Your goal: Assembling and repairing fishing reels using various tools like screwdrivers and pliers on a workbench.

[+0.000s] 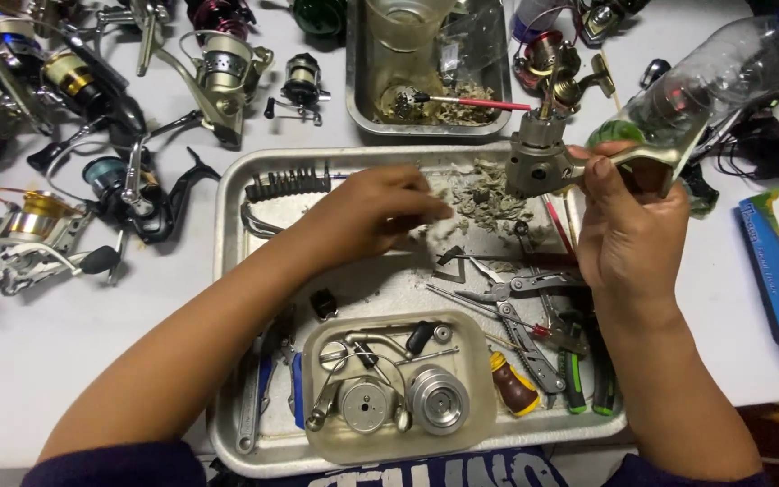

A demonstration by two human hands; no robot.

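My right hand (628,230) grips a grey fishing reel body (543,153) by its stem, holding it upright over the far right corner of the large metal tray (227,271). My left hand (376,212) reaches over the tray's middle with its fingertips pinched on a bit of whitish wadding from the pile of dirty scraps (480,194) just left of the reel. A small oblong dish (317,424) at the tray's near edge holds a spool, a round plate and a handle.
Pliers and cutters (534,325) lie at the tray's right. A row of screwdriver bits (286,183) sits far left. Several fishing reels (92,162) crowd the table's left. A second metal pan (358,108) sits behind, a clear plastic bottle (723,72) at right.
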